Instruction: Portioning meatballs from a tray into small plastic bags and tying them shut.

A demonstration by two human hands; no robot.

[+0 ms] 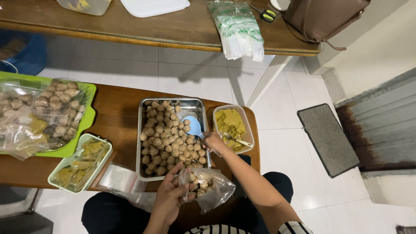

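Right hand had its grip closed round the handle of a blue scoop, blade lying on the heap of brown meatballs in the steel tray. Left hand pinched the rim of a clear plastic bag, fingers curled on the mouth, bag already holding some balls and hanging at the near edge of the tabletop, just below the tray. Judged the step to go best with the bag mouth held wide and close under the tray lip, scoop loaded shallow so nothing rolled off. Beside the tray to the right, a clear tub of yellow paste with a spoon in it. Left of the tray, a pale green tray of sachets, flat empty bags, and a bright green tray stacked with filled bags.
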